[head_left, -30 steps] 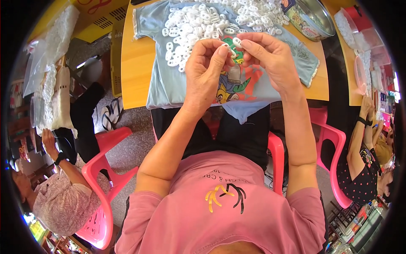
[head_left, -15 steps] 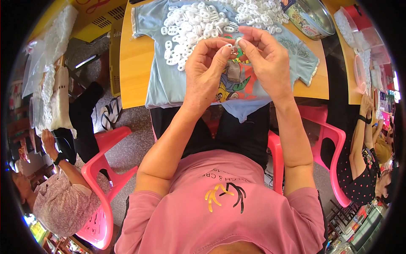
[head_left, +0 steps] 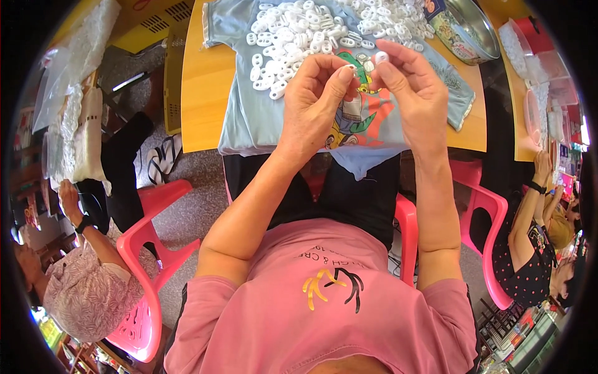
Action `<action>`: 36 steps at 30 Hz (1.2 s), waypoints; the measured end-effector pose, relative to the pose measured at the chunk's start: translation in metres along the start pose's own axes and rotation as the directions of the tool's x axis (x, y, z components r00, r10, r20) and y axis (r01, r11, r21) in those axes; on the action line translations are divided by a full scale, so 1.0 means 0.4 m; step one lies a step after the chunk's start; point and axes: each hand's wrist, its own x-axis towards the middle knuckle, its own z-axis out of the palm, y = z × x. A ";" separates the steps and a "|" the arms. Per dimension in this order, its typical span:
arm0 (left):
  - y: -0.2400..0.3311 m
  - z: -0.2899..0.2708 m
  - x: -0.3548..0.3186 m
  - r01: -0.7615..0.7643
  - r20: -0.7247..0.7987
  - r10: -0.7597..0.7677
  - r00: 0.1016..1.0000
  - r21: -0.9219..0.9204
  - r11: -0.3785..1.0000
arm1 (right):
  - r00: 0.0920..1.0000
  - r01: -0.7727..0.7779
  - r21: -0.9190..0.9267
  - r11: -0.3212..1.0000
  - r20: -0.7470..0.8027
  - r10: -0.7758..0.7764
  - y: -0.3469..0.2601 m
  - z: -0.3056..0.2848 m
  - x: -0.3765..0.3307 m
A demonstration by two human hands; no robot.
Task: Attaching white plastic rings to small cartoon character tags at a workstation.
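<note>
Both hands are raised over a light blue T-shirt (head_left: 240,128) with a cartoon print, spread on the table. My right hand (head_left: 411,87) pinches a small white oval plastic piece (head_left: 381,57) between thumb and forefinger. To its left, my left hand (head_left: 314,100) is closed in a pinch, thumb against forefinger; a tiny whitish bit shows at the tips, too small to name. A small gap separates the two hands. Just beyond my left hand lies a heap of white oval two-holed plastic pieces (head_left: 296,34). A second heap (head_left: 386,19) of them lies farther right.
Thin metallic bits (head_left: 451,78) lie on the shirt's right side, near a round metal tin (head_left: 473,40). The wooden table (head_left: 199,112) has its front edge before my lap. Pink chairs (head_left: 146,249) stand on both sides. People sit at left (head_left: 93,287) and right (head_left: 529,249).
My hands have moved apart, the right one going right with the white plastic piece, which now shows more fully. The left has shifted slightly right. The view has shifted slightly.
</note>
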 end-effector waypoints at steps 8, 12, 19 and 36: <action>0.003 0.003 0.001 0.018 -0.011 -0.018 1.000 0.009 1.000 | 0.994 0.090 -0.157 0.983 0.080 -0.078 -0.008 0.001 0.009; 0.008 0.003 0.001 0.027 -0.008 -0.027 1.000 0.014 1.000 | 0.997 0.066 -0.160 0.985 0.057 -0.058 -0.009 0.005 0.005; 0.005 0.001 0.001 0.026 -0.019 -0.026 0.999 0.011 1.000 | 0.998 0.040 -0.249 0.968 0.059 -0.026 -0.012 0.005 -0.006; 0.003 0.001 0.001 0.033 -0.043 -0.032 0.999 0.025 0.999 | 0.999 0.025 -0.242 0.970 0.037 -0.017 0.010 0.013 -0.020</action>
